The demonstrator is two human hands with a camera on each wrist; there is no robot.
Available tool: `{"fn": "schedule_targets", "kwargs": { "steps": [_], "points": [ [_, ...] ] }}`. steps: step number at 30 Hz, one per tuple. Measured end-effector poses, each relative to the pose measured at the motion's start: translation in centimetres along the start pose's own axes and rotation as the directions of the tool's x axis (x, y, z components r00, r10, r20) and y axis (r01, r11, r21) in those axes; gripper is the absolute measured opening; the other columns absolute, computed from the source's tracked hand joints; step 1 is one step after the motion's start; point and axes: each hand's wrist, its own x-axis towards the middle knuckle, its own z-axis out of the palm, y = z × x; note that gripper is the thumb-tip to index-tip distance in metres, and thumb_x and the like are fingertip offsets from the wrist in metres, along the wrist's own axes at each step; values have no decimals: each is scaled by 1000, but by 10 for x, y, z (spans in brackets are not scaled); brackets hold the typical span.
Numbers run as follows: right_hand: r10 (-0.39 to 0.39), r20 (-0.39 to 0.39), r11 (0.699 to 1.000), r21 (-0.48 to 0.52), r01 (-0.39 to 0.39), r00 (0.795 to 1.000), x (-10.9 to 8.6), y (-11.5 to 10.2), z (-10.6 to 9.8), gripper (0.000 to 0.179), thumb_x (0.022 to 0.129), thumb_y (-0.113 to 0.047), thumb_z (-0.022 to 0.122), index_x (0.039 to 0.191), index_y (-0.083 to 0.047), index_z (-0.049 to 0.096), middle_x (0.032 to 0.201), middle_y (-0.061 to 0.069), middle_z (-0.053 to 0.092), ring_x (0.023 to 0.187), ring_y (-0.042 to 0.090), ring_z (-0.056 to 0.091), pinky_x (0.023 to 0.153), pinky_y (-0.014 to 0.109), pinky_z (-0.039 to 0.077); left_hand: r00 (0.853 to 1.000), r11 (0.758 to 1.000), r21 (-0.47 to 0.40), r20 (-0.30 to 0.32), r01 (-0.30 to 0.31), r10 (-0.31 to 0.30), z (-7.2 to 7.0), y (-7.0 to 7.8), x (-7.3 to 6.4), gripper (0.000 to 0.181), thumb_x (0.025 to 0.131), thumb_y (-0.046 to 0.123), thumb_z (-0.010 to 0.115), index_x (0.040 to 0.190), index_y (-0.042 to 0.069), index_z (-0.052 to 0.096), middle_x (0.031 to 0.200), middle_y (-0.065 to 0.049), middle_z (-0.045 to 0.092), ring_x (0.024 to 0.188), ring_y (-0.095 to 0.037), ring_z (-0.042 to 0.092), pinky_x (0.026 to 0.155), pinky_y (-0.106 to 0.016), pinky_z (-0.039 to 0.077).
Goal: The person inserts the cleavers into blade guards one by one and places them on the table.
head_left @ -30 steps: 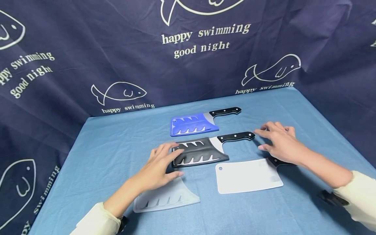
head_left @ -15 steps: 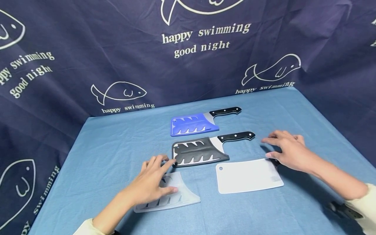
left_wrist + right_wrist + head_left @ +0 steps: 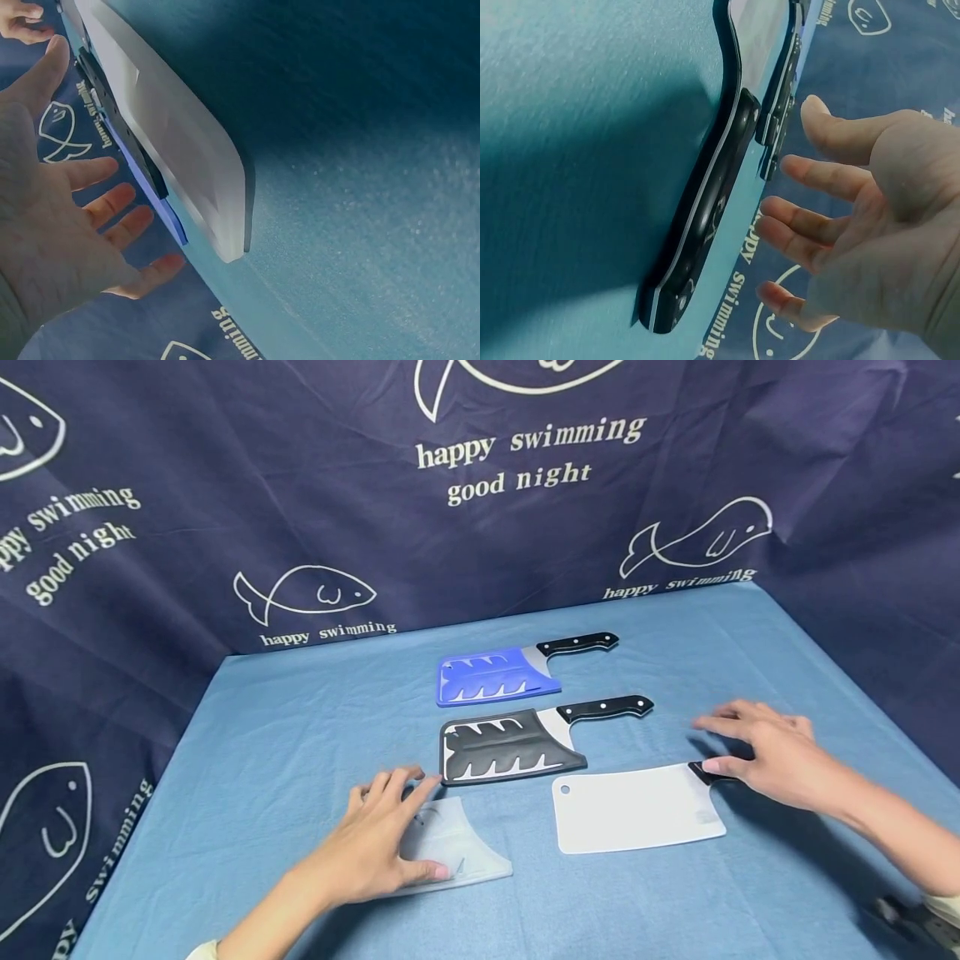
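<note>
My left hand (image 3: 367, 843) hovers with parted fingers over a translucent white blade sheath (image 3: 476, 852) lying on the blue cloth. The left wrist view shows a gap between the fingers and that sheath (image 3: 184, 142). To the right lies an uncovered cleaver (image 3: 637, 810) with a pale blade, its black handle toward the right. Above this handle (image 3: 709, 217) is my right hand (image 3: 787, 756), fingers spread and holding nothing; it hides most of the handle in the head view.
Farther back lies a cleaver in a black sheath (image 3: 510, 747), and behind it another in a blue sheath (image 3: 495, 678). Both handles point right. A dark blue curtain (image 3: 487, 543) printed with fish rises at the table's back edge.
My left hand has drawn back from over the black sheath to the translucent one. The right hand has shifted right and toward me, from near the black-sheathed cleaver's handle to over the bare cleaver's handle.
</note>
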Motion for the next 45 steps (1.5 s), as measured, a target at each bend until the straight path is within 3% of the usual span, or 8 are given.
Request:
{"fn": "schedule_targets", "kwargs": {
  "steps": [6,11,17,23,35,38,41,45],
  "points": [
    [12,-1,1000,-2,-12,1000,-4,5,-1,59,79,-34,78,129,-8,60,125,17,51,115,39,43,78,56,23,999,998,50,7,32,-32,1,1,-3,107,65,75,68,148,16,37,143,-10,39,125,-26,39,90,-54,35],
    [33,47,999,-22,-32,998,-6,9,-1,67,77,-44,77,132,-9,58,126,18,49,115,39,42,73,48,23,997,993,87,25,74,-77,2,2,-5,114,61,82,63,149,15,36,143,-10,40,125,-27,38,85,-55,37],
    [22,69,999,-50,-19,997,-7,16,1,77,70,-48,80,133,-10,57,128,19,48,114,39,42,72,46,24,993,993,74,76,89,-95,4,2,-9,120,59,86,58,151,14,33,143,-11,37,128,-29,36,85,-62,38],
    [19,86,996,-87,-12,996,-7,21,1,87,62,-52,83,134,-12,56,129,18,48,113,39,42,72,46,24,991,994,63,95,86,-92,6,2,-9,121,58,87,56,151,14,31,143,-11,37,129,-29,36,85,-61,38],
    [-14,137,994,-103,28,991,-9,23,9,81,64,-37,85,135,-12,55,127,18,50,114,40,46,73,48,30,988,995,52,122,87,-93,7,3,-11,121,56,79,69,149,10,34,145,-13,36,130,-31,34,85,-59,39],
    [-41,117,992,-113,55,992,-10,24,11,75,63,-33,86,131,-13,60,122,16,52,112,38,49,72,48,32,987,995,53,132,88,-95,6,3,-12,120,55,74,75,149,11,35,145,-12,35,130,-31,34,85,-61,38],
    [-119,48,983,-135,124,992,-12,26,15,67,62,-28,87,124,-14,66,113,12,56,101,32,54,69,46,37,985,994,55,144,90,-97,6,3,-12,120,54,70,78,149,11,35,144,-11,36,128,-30,35,84,-61,38],
    [-230,-65,963,-163,217,971,-14,29,20,58,59,-19,89,114,-17,72,104,6,58,88,25,56,62,41,42,984,994,49,148,98,-105,6,3,-11,119,53,69,78,148,10,37,138,-8,39,123,-28,37,81,-57,40]
  ]
}}
